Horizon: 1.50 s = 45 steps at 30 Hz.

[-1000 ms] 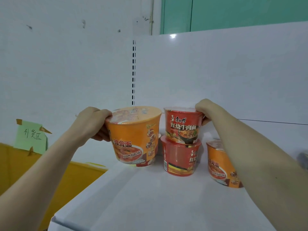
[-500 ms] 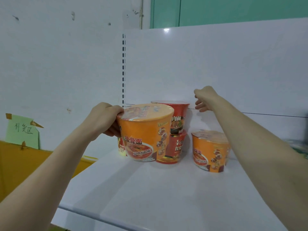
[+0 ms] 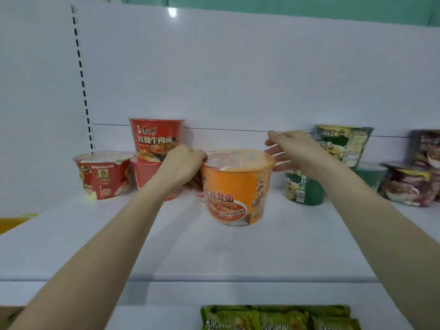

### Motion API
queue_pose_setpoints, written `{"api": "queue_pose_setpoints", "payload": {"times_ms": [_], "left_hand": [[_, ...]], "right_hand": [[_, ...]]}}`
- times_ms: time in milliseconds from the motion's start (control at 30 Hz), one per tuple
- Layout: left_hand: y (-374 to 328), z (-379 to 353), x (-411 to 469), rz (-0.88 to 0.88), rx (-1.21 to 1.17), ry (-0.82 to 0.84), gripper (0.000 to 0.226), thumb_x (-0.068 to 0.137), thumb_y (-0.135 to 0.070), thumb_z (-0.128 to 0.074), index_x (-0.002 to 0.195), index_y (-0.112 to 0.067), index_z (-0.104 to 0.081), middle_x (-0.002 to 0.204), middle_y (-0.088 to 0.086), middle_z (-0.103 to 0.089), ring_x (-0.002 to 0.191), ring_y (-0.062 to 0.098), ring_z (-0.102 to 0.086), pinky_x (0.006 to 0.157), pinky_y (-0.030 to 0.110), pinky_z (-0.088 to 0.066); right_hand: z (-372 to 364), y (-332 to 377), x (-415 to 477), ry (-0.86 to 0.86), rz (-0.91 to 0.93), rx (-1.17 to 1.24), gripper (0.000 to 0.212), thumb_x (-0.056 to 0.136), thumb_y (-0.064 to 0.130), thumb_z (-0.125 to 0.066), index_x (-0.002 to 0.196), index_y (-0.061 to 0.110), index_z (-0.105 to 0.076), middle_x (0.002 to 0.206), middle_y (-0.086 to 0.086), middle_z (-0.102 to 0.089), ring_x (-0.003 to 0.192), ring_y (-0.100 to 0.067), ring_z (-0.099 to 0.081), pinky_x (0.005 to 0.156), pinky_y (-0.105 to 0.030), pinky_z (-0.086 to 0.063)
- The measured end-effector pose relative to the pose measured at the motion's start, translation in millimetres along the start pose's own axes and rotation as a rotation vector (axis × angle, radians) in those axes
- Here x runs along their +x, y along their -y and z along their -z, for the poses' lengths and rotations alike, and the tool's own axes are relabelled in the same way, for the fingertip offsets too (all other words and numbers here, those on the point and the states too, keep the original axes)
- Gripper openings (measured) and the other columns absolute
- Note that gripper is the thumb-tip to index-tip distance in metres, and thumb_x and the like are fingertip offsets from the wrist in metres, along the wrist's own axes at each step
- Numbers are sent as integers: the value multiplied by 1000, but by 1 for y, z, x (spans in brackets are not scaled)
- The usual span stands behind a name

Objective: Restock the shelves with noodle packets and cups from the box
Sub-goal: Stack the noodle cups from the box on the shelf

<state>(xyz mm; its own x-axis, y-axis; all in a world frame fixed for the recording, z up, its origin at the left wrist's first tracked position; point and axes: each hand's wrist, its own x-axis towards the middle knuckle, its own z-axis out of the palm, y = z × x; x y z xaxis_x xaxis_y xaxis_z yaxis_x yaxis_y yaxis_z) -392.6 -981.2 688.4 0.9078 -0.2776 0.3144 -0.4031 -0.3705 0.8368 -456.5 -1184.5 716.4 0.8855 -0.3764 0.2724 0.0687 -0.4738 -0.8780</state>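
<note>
My left hand (image 3: 183,165) grips the left rim of an orange noodle cup (image 3: 235,189), which stands in the middle of the white shelf (image 3: 214,248). My right hand (image 3: 292,148) hovers at the cup's right rim with its fingers spread and holds nothing. To the left, a red cup (image 3: 156,139) sits stacked on another red cup (image 3: 144,172), and a third red cup (image 3: 102,175) stands beside them. The orange cup hides whatever is right behind it.
Green cups (image 3: 342,144) are stacked at the right, with dark purple cups (image 3: 409,184) beyond them. Green noodle packets (image 3: 278,317) lie on the lower shelf. The white back panel (image 3: 238,67) carries a slotted upright (image 3: 82,77) at the left.
The orange cup has moved right in my left hand, away from the red stack. My right hand came down from the back panel to the cup's right rim.
</note>
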Motion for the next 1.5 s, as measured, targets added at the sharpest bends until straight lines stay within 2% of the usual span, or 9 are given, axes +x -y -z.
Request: {"api": "queue_pose_setpoints", "payload": {"times_ms": [267,367,533,667,867,1000,1167,1267,1500], "left_hand": [[1,-71,-2,10,28,109,39,87,-18,-39,68,7,-63,63,24,-66,64,38,-67,61,35,-54],[3,-81,1,-9,39,95,41,87,-20,-39,66,5,-64,63,23,-67,64,37,-68,63,36,-55],[8,-91,-1,-63,12,21,54,98,-32,-27,76,1,-63,71,21,-68,68,34,-68,67,38,-55],[18,-90,-17,-152,169,-27,66,100,-41,-19,87,4,-65,86,21,-68,81,34,-65,80,39,-51],[34,-91,-56,-126,608,343,56,96,-52,-22,125,-12,-49,131,13,-52,115,26,-50,92,32,-37],[45,-99,-69,-131,885,486,59,92,-60,-16,135,-24,-34,139,8,-36,132,26,-28,108,51,-23],[46,-100,-71,-139,917,471,60,92,-60,-16,137,-24,-32,136,7,-36,132,26,-27,108,53,-21],[45,-100,-71,-140,913,463,59,92,-59,-17,137,-24,-33,135,7,-37,130,25,-29,107,52,-23],[45,-99,-74,-145,913,458,59,92,-59,-17,138,-24,-33,139,6,-36,132,24,-28,108,50,-22]], "right_hand": [[26,-62,-31,18,-170,115,29,93,29,-53,108,5,-60,83,-8,-61,75,-19,-62,76,-35,-57],[27,-69,-30,-41,-180,117,15,92,19,-53,90,7,-61,78,-9,-60,69,-19,-60,72,-36,-56],[24,-72,-18,-197,-184,53,19,91,10,-44,74,9,-52,67,-10,-55,62,-21,-57,68,-38,-56],[20,-75,-7,-261,-164,17,14,92,9,-41,86,13,-53,72,-10,-57,75,-28,-61,70,-41,-58],[15,-80,3,-375,-116,-94,25,91,10,-40,69,18,-50,76,-8,-57,81,-31,-61,78,-50,-56],[12,-79,-10,-386,63,-211,32,98,24,-37,115,5,-56,108,-11,-63,95,-21,-55,87,-36,-46],[11,-87,-44,-168,444,-507,42,92,36,-51,129,17,-51,139,-2,-47,132,-16,-36,105,-29,-28],[9,-91,-40,-106,471,-772,45,90,38,-53,132,22,-48,138,2,-48,131,-16,-35,104,-30,-30],[-8,-87,-11,-143,413,-839,43,91,34,-53,131,18,-49,133,-4,-54,124,-22,-45,101,-36,-37]]}}
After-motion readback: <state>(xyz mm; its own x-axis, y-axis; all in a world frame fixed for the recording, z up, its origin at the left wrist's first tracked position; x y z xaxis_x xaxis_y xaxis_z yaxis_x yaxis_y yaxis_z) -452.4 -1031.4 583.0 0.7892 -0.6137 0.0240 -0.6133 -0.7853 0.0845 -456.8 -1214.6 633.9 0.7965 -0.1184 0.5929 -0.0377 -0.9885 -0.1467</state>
